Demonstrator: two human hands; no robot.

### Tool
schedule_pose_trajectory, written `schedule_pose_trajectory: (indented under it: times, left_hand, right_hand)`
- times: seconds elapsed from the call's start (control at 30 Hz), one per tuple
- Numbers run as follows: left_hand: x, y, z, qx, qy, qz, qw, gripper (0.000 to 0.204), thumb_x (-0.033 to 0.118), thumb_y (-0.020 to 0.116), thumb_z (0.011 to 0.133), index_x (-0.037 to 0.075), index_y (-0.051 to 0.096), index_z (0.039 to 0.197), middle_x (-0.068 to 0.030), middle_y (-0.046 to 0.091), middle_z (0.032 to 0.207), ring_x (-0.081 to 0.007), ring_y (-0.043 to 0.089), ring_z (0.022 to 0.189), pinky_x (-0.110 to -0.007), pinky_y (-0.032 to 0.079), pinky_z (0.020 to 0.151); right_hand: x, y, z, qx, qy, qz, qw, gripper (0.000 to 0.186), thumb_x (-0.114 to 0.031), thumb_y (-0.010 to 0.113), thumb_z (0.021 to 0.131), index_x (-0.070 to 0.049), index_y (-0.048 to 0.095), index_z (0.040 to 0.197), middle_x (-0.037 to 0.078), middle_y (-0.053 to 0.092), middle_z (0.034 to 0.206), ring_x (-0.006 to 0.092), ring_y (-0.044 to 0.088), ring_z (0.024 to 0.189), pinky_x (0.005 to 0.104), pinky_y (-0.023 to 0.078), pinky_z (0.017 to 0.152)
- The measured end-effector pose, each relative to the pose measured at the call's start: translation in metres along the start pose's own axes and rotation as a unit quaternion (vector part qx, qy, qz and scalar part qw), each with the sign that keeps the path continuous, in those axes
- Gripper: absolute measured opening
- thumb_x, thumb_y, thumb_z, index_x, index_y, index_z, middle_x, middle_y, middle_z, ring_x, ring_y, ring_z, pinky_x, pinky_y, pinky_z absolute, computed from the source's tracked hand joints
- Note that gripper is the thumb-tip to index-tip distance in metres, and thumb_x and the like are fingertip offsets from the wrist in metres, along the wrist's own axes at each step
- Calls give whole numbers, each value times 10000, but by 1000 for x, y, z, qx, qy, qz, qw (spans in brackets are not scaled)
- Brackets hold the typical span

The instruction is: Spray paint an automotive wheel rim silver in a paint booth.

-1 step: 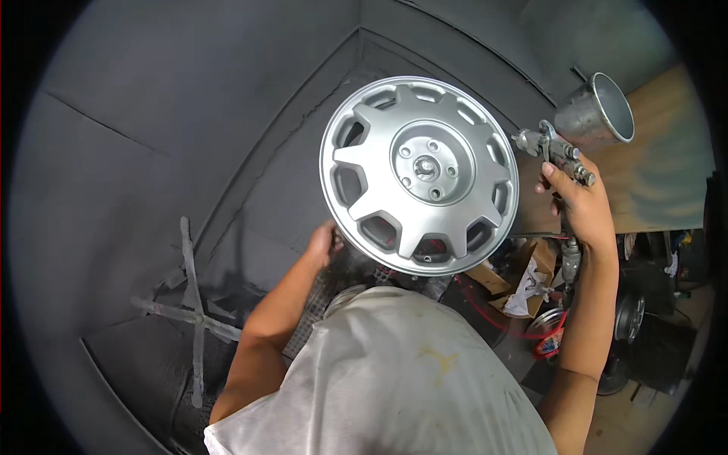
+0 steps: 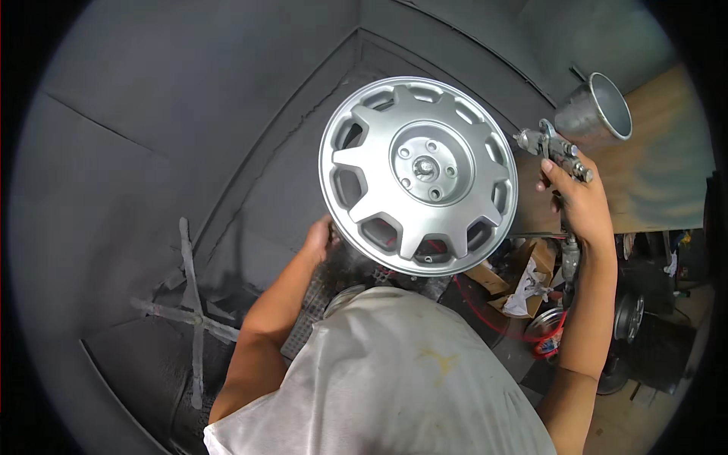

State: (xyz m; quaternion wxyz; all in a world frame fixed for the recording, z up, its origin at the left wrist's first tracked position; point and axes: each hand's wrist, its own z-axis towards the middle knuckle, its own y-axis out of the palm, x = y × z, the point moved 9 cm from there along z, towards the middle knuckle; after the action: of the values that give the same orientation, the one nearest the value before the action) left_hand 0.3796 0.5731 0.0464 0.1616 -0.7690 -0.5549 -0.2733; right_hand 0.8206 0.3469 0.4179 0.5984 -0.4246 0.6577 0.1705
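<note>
A silver alloy wheel [image 2: 383,193] faces me in the middle, with several oval openings around its edge and a round recessed hub with bolt holes. My right hand [image 2: 582,199] is wrapped round the grip of a metal spray gun [image 2: 557,148], thumb up near its back. The gun's nozzle points left at the wheel's right rim, a small gap away. On top of the gun sits a dull metal paint cup [image 2: 588,117], tilted. My left hand [image 2: 320,239] is at the wheel's lower left rim, fingers curled. Their tips and anything in them are hidden behind the rim.
Dark grey walls [image 2: 189,98] surround the left and back. A cross-shaped grey stand [image 2: 199,318] stands at lower left. To the right are a board [image 2: 660,167], an open cardboard box [image 2: 538,265] with white paper, a red hose [image 2: 481,312] and another wheel [image 2: 629,317].
My left hand has shifted slightly up and in behind the rim. The spray gun and right hand have moved very slightly left and down.
</note>
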Motion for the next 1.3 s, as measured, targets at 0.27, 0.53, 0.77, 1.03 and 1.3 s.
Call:
schedule_pose_trajectory:
  times: [0.27,0.53,0.77,1.03,1.3]
  left_hand:
    - [72,-5,74,58,120,47,990,344,264,493,996,-16,683,1060,-108,713,898,-185,652,764,-327,509,681]
    - [74,1,71,57,166,173,969,236,160,581,976,-17,689,1087,-92,728,916,-164,652,792,-313,511,710]
    - [45,4,62,101,172,222,954,347,264,444,1070,0,665,1119,-95,708,918,-148,638,815,-309,501,714]
    - [-62,27,10,-83,-4,316,945,379,305,454,1068,-4,665,1125,-116,699,986,-189,632,865,-332,506,798]
    - [-81,13,65,-202,-111,400,887,289,244,504,1021,48,706,1088,-114,704,998,-185,640,801,-340,534,694]
  right_hand:
    - [-23,41,22,-43,-16,3,999,221,-163,639,941,-20,670,1106,-12,592,689,62,555,604,240,394,453]
    - [-61,103,-1,-225,35,100,969,393,-142,710,919,-2,633,1278,20,639,725,86,621,649,222,446,475]
    - [-68,115,76,-154,-70,-1,986,195,-153,679,949,-21,678,1093,1,607,679,64,544,559,240,400,460]
    - [-50,75,86,-84,-97,-34,991,145,-166,618,949,-31,669,953,-22,546,618,74,492,520,251,369,459]
    - [14,27,76,-15,-3,-31,999,204,-151,627,941,-49,696,1104,-27,589,737,69,537,602,241,403,467]
